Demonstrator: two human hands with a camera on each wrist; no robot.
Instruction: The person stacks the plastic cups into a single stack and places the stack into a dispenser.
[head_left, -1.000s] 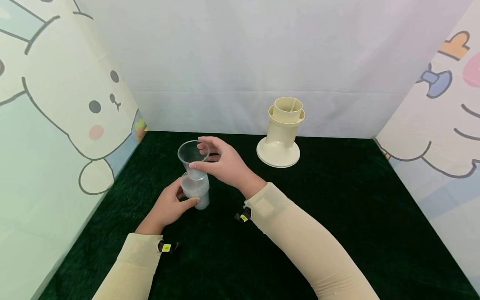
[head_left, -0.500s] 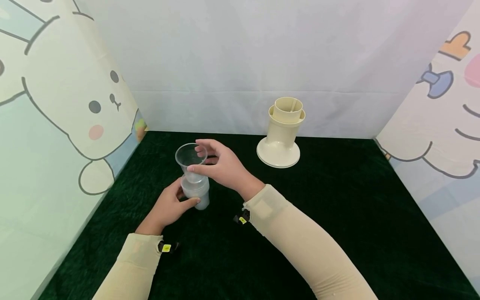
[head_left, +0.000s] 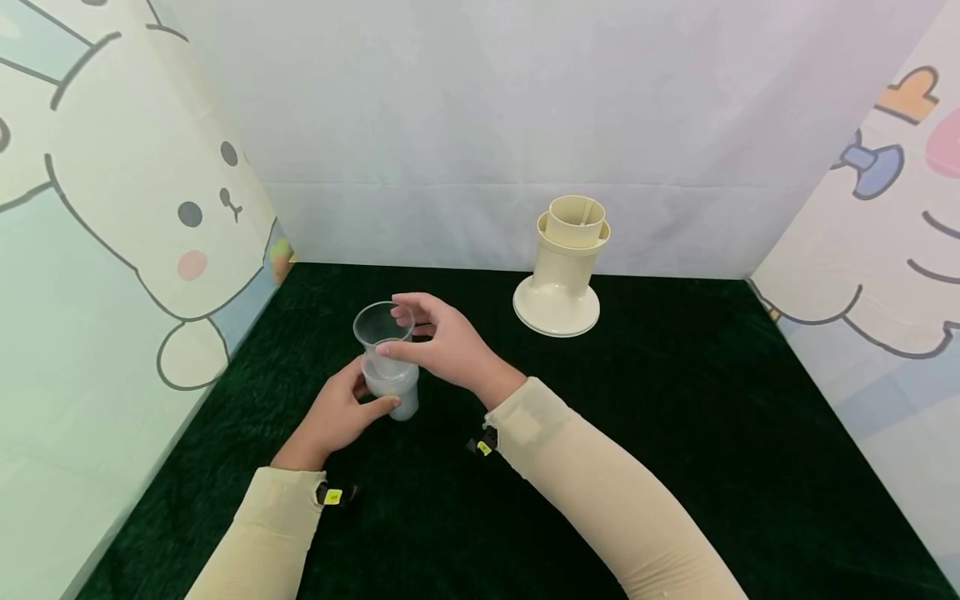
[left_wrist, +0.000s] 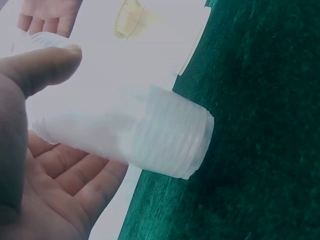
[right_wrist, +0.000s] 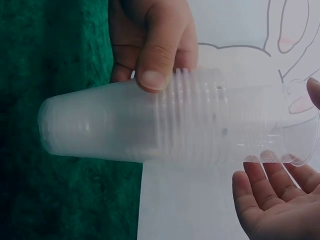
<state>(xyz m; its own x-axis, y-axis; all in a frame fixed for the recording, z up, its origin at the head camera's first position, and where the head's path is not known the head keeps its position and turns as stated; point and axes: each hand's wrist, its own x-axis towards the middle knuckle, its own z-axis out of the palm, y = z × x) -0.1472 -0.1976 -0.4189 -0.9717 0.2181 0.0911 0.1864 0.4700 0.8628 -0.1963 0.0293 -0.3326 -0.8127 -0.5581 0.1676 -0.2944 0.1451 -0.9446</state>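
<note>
In the head view my left hand (head_left: 339, 412) grips a nested stack of clear plastic cups (head_left: 405, 398), thumb on the near side. The stack is upright above the dark green cloth. My right hand (head_left: 453, 348) holds one clear plastic cup (head_left: 366, 327) near its rim, between thumb and fingers. That cup's lower part sits inside the top of the stack. From the right wrist view, several rims line the cup stack (right_wrist: 100, 125), and the single cup (right_wrist: 252, 120) sticks out of it. The left wrist view shows the cup stack's ridged bottom end (left_wrist: 172, 132).
A cream plastic stand with a round base and a tube-like top (head_left: 561, 275) stands at the back of the green cloth (head_left: 675, 417), right of both hands. White fabric (head_left: 465, 125) hangs behind, and cartoon-printed panels (head_left: 127, 208) flank the sides.
My right hand has come down with the single cup, which now sits deeper in the stack. The left hand and the stack have stayed in place.
</note>
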